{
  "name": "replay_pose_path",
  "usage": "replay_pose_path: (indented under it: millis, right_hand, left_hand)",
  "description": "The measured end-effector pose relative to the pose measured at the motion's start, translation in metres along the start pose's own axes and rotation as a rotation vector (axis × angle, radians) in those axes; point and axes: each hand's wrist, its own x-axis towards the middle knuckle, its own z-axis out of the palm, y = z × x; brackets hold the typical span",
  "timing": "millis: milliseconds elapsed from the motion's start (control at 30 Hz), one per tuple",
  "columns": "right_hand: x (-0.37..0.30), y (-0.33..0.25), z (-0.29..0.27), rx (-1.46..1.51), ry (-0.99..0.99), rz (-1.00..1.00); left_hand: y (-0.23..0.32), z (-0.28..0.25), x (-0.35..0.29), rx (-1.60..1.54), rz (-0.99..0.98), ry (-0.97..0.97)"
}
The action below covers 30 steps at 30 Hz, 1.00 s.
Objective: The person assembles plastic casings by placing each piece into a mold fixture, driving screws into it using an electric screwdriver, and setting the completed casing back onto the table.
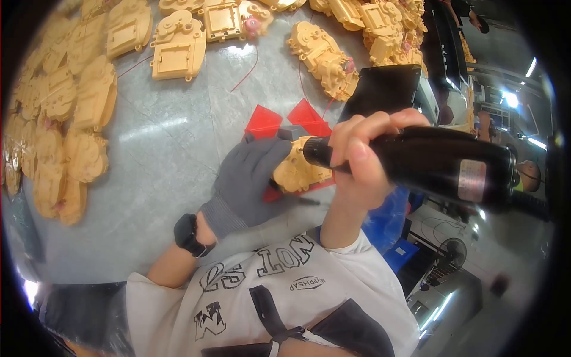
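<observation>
Gloved left hand (244,181) grips a yellow case (297,172) at a red holder (263,121), seemingly mid-work, while the right hand (364,160) clasps a black driver (437,163) over it; whether surrounding cases (180,50) are done is unclear

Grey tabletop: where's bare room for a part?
Widest bare tabletop: between the left yellow housings and gloved left hand. Smaller, with a red wire: between the red fixture and top housings. Crowded: left and top edges, and the fixture, where the right hand holds a black power tool.
</observation>
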Motion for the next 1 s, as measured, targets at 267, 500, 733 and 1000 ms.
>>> replay_pose_path:
  millis: [267, 500, 733, 1000]
  right_hand:
    - [-0.055, -0.037, -0.065, 0.181, 0.455, -0.056]
    - [-0.1, -0.048, -0.104, 0.085, 0.677, 0.014]
    - [-0.113, -0.052, -0.106, 0.058, 0.627, -0.02]
    - [-0.095, -0.034, -0.112, 0.123, 0.64, 0.051]
  left_hand:
    - [0.024, 0.008, -0.007, 0.03, -0.007, 0.021]
    - [0.031, 0.016, 0.028, -0.059, -0.436, -0.01]
    - [0.05, -0.009, -0.004, -0.386, -0.281, 0.328]
    - [0.082, -0.163, -0.103, -1.881, 0.72, 0.458]
